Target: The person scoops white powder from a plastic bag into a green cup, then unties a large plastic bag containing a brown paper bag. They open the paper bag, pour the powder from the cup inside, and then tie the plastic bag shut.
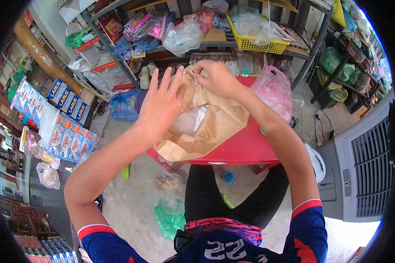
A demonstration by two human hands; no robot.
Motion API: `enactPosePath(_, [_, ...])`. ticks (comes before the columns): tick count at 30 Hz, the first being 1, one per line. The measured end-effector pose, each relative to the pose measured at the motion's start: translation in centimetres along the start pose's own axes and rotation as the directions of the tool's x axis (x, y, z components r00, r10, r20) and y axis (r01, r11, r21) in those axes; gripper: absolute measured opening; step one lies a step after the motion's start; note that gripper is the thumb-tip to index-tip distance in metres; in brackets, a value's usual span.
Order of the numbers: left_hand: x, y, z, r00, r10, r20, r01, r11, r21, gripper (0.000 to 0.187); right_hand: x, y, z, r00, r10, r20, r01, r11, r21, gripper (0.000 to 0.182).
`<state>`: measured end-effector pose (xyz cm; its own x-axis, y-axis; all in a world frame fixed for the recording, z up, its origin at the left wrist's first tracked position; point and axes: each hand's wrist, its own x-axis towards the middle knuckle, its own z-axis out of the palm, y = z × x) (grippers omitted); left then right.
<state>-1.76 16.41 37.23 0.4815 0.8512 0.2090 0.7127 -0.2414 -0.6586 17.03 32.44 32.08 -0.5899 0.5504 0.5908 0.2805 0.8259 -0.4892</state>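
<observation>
Brown crumpled paper bag [206,122] lies on the red plastic tabletop [241,149], its mouth partly open, showing a white bundle [191,119] inside. Right hand [217,79] pinches the bag's upper edge in a closed grip; left hand [160,103] rests flat with fingers spread against the bag's side, gripping nothing. Judged stage: bag being opened or arranged, unfinished. Pink translucent plastic bag [274,90] sits just beside.

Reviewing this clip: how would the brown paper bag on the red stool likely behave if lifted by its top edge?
Probably floppy: the brown paper bag is creased and sagging over the red stool. Likely light, since the right hand pinches it with fingertips. It could tear.
</observation>
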Motion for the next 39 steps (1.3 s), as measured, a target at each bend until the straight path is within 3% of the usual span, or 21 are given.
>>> enactPosePath(2, [-0.10, -0.06, 0.08, 0.999, 0.005, -0.033, -0.006, 1.000, -0.006, 0.045, -0.04, 0.13, 0.20, 1.000, 0.012, 0.000, -0.012, 1.000, -0.011, 0.019])
enactPosePath(5, [-0.18, -0.04, -0.18, 0.999, 0.002, 0.049, -0.001, 1.000, -0.025, 0.054, -0.18, -0.07, 0.18, 1.000, 0.013, -0.016, -0.013, 1.000, -0.020, 0.018])
enactPosePath(8, [-0.37, -0.15, -0.01, 0.994, 0.014, -0.107, -0.024, 0.995, -0.095, 0.055, -0.18, -0.10, 0.31, 1.000, 0.006, -0.030, -0.007, 1.000, -0.018, 0.018])
enactPosePath(11, [-0.20, 0.04, 0.15, 1.000, -0.002, 0.027, 0.003, 0.999, -0.045, 0.055, -0.31, -0.26, 0.18, 0.999, 0.012, -0.036, -0.013, 1.000, -0.021, 0.017])
enactPosePath(14, [-0.29, -0.04, 0.34, 0.996, 0.004, -0.088, -0.014, 0.994, -0.112, 0.054, -0.26, -0.36, 0.09, 0.999, 0.029, -0.021, -0.029, 1.000, -0.009, 0.018])
enactPosePath(20, [-0.25, 0.17, 0.17, 1.000, -0.007, -0.006, 0.007, 0.999, -0.044, 0.053, -0.30, -0.60, -0.05, 0.999, 0.050, -0.017, -0.050, 0.999, -0.003, 0.019])
enactPosePath(23, [-0.15, 0.21, 0.53, 0.993, -0.020, -0.120, 0.008, 0.995, -0.098, 0.051, -0.31, -0.74, 0.17, 0.998, 0.051, -0.032, -0.052, 0.999, -0.017, 0.019])
enactPosePath(26, [-0.13, 0.35, 0.36, 0.999, -0.030, 0.043, 0.031, 0.999, -0.019, 0.056, -0.35, -0.68, 0.08, 0.998, 0.052, -0.029, -0.053, 0.998, -0.025, 0.019])
enactPosePath(29, [-0.08, 0.12, 0.11, 0.994, 0.000, -0.108, -0.010, 0.996, -0.089, 0.056, -0.26, -0.43, 0.28, 0.999, 0.049, -0.024, -0.050, 0.998, -0.030, 0.019])
enactPosePath(32, [0.02, 0.45, 0.40, 0.999, -0.035, 0.033, 0.035, 0.999, -0.006, 0.053, -0.19, -0.30, 0.29, 0.997, 0.070, -0.009, -0.070, 0.997, -0.007, 0.019])
enactPosePath(35, [-0.12, 0.33, 0.51, 0.993, -0.026, -0.111, 0.019, 0.998, -0.066, 0.048, -0.31, -0.44, 0.23, 0.998, 0.068, -0.013, -0.068, 0.998, -0.006, 0.018])
enactPosePath(39, [0.07, 0.42, 0.36, 0.999, -0.033, -0.014, 0.033, 0.999, 0.011, 0.049, -0.20, -0.43, 0.24, 0.998, 0.067, -0.022, -0.067, 0.998, 0.012, 0.019])
